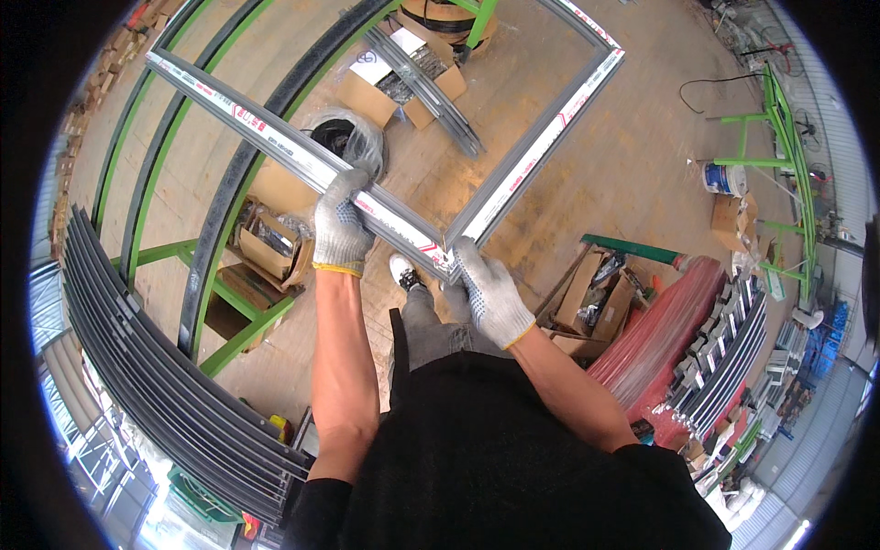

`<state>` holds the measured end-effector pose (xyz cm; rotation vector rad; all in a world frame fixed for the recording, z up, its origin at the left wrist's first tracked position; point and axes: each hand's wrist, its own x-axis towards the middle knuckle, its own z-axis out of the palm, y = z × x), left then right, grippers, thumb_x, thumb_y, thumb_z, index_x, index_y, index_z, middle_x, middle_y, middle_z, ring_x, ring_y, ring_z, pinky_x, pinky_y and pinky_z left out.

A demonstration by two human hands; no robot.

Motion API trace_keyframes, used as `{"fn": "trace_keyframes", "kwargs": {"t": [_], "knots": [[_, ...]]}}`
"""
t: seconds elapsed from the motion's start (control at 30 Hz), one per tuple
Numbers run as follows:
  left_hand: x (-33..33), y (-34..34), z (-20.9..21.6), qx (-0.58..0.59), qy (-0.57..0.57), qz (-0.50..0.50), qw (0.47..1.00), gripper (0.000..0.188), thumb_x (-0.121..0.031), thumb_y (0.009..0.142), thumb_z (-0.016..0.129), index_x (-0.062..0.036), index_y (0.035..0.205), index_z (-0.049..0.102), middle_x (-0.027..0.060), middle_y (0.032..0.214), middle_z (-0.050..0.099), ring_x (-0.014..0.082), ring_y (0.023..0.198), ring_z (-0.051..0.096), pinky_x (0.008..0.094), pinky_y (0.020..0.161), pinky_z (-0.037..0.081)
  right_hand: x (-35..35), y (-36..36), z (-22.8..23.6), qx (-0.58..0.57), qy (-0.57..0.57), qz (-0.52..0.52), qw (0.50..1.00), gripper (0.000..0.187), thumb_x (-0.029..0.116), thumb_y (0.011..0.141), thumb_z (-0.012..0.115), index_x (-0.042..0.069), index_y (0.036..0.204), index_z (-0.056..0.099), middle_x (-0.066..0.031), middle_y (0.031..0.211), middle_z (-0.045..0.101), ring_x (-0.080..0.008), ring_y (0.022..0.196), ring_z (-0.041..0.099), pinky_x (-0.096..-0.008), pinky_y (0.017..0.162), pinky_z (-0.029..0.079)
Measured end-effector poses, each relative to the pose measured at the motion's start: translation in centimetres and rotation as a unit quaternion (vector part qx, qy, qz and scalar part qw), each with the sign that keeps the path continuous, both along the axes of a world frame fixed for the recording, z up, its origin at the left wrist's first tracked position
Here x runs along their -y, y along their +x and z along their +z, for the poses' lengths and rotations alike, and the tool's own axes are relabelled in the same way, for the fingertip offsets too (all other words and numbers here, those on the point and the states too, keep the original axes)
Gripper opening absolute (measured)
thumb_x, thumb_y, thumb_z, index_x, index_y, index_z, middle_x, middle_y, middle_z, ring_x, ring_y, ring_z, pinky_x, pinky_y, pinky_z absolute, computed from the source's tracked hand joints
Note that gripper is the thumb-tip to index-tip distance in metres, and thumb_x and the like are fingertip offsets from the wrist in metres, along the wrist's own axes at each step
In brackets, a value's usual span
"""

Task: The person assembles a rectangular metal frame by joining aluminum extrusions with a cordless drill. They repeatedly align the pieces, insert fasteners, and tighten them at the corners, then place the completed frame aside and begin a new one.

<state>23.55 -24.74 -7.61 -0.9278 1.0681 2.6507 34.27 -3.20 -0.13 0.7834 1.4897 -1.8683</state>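
both hands wear grey knitted gloves. the left hand (341,225) is clenched round the near rail of a rectangular grey aluminium window frame (536,156), held above a wooden floor (632,156). the right hand (490,291) is wrapped round the frame's nearest corner. stacked dark metal profiles (156,367) lie at left.

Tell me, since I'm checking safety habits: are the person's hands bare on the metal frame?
No, both the left hand and the right hand wear grey dotted work gloves while gripping the metal frame.
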Motion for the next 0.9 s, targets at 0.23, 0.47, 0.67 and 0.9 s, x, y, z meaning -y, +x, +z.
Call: {"fn": "trace_keyframes", "kwargs": {"t": [0.23, 0.47, 0.67, 0.9], "knots": [[-1.0, 0.7, -0.4, -0.016, -0.057, 0.017, 0.998, 0.024, -0.016, 0.092, 0.070, 0.0006, 0.110, 0.072, 0.0067, 0.096, 0.069, 0.0198, 0.088, 0.067, 0.0319, 0.080, 0.057, -2.6, -0.5, -0.6, -0.031, 0.033, 0.081, 0.996, 0.070, 0.071, 0.101, 0.052, 0.003, 0.093, 0.069, -0.0005, 0.072, 0.060, -0.0101, 0.060, 0.051, -0.0283, 0.056, 0.041], [-3.9, 2.3, -0.4, -0.017, -0.021, 0.010, 1.000, 0.023, -0.019, 0.087, 0.074, -0.0049, 0.105, 0.071, 0.0037, 0.096, 0.068, 0.0184, 0.093, 0.066, 0.0348, 0.092, 0.054, -9.8, -1.0, -4.8, -0.324, 0.301, 0.007, 0.897, 0.056, 0.052, 0.107, 0.055, -0.002, 0.117, 0.069, -0.0233, 0.100, 0.073, -0.0340, 0.098, 0.071, -0.0399, 0.088, 0.056], [-7.0, 4.5, 1.3, -0.017, 0.051, -0.033, 0.998, 0.011, -0.009, 0.081, 0.067, -0.0131, 0.085, 0.058, -0.0034, 0.077, 0.051, 0.0130, 0.068, 0.055, 0.0301, 0.068, 0.050, -21.9, -9.4, -2.3, -0.229, 0.458, -0.217, 0.831, 0.050, 0.042, 0.112, 0.046, -0.005, 0.121, 0.062, -0.0239, 0.109, 0.074, -0.0293, 0.092, 0.074, -0.0418, 0.079, 0.061], [-7.4, 4.5, 2.1, 0.056, 0.029, -0.012, 0.998, 0.011, -0.011, 0.083, 0.069, -0.0138, 0.089, 0.061, -0.0041, 0.081, 0.053, 0.0130, 0.078, 0.057, 0.0312, 0.079, 0.049, -14.4, -14.8, -7.3, -0.342, 0.316, -0.193, 0.864, 0.090, 0.053, 0.103, 0.060, -0.011, 0.158, 0.029, -0.0411, 0.151, 0.046, -0.0478, 0.142, 0.049, -0.0422, 0.118, 0.040]]}}
